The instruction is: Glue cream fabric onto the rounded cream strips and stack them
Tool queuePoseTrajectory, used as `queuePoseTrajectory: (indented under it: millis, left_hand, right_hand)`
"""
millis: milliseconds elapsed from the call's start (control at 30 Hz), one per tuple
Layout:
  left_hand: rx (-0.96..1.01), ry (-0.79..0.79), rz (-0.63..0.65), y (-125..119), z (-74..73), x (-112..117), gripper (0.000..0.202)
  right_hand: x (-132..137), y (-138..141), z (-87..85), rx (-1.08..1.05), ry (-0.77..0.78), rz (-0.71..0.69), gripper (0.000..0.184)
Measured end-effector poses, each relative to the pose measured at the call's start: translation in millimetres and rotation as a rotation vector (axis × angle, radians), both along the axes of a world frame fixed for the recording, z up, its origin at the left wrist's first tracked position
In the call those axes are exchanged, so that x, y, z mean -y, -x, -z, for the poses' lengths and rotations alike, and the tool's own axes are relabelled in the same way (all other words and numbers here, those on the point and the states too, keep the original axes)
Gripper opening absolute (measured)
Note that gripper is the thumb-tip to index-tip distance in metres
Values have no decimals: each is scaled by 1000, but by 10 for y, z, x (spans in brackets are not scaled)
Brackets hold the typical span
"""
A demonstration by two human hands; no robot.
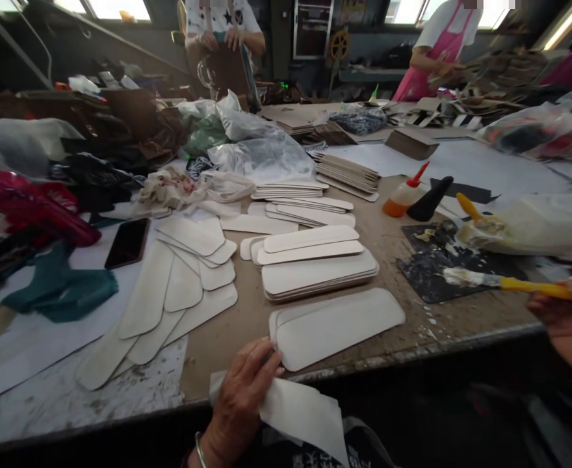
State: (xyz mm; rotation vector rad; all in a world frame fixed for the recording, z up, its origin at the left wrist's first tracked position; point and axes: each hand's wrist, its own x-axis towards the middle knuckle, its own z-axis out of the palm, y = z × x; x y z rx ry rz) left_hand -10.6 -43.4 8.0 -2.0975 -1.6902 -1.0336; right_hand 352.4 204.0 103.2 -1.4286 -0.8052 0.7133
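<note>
Head view, the only one: L hand (240,403) is at the near edge of the desk (218,364), its fingers bunched close together, tips at the L end of the nearest pale panels (339,328). A loose pale piece (305,416) runs under that hand & sticks out past the edge, over the dark lap area; can't tell if the fingers pinch it or just press it, b/c the hand hides the grip. R hand (569,325), at far R, has its fingers closed round the yellow handle of a brush (524,285), bristles pointing L & caked w/ whitish paste, above a smeared black board (432,289).

Main stack (320,276) sits mid-desk, just beyond the nearest panels; a fanned heap (183,279) lies to the L. Big plastic jug (539,224) lies on its side behind the board; squeeze bottle (403,197) w/ red nozzle leans nearby.

Risks, my guess: loose piece could slip off the edge if L hand lets up, b/c much of it has no support. Loaded brush could drip on clean panels if swung L over them; splotches on the desk near the board look like paste, so stray marks seem likely. Nearest panels aren't squared up, so a nudge might skew them more.
</note>
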Motion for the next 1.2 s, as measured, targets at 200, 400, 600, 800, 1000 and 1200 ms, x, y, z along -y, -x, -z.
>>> queuePoseTrajectory:
  millis: [200, 400, 600, 800, 1000, 1200]
  left_hand:
    - [-15, 35, 129, 35, 0, 55, 24]
    - [-73, 83, 175, 67, -33, 70, 24]
    - [-65, 83, 178, 80, -5, 63, 24]
    - [-106, 47, 171, 103, 3, 48, 23]
    - [-148, 52, 190, 166, 121, 47, 27]
    - [-137, -66, 230, 199, 221, 23, 28]
  right_hand:
    - [1068, 1183, 218, -184, 159, -494, 32]
    - [1423, 1714, 372, 64, 126, -840, 29]
    - [1434, 1704, 366, 253, 73, -791, 31]
    - [1068, 1134, 369, 507, 16, -525, 30]
    - [880, 828, 243, 715, -33, -365, 29]
    - [1356, 1312, 194, 471, -54, -666, 23]
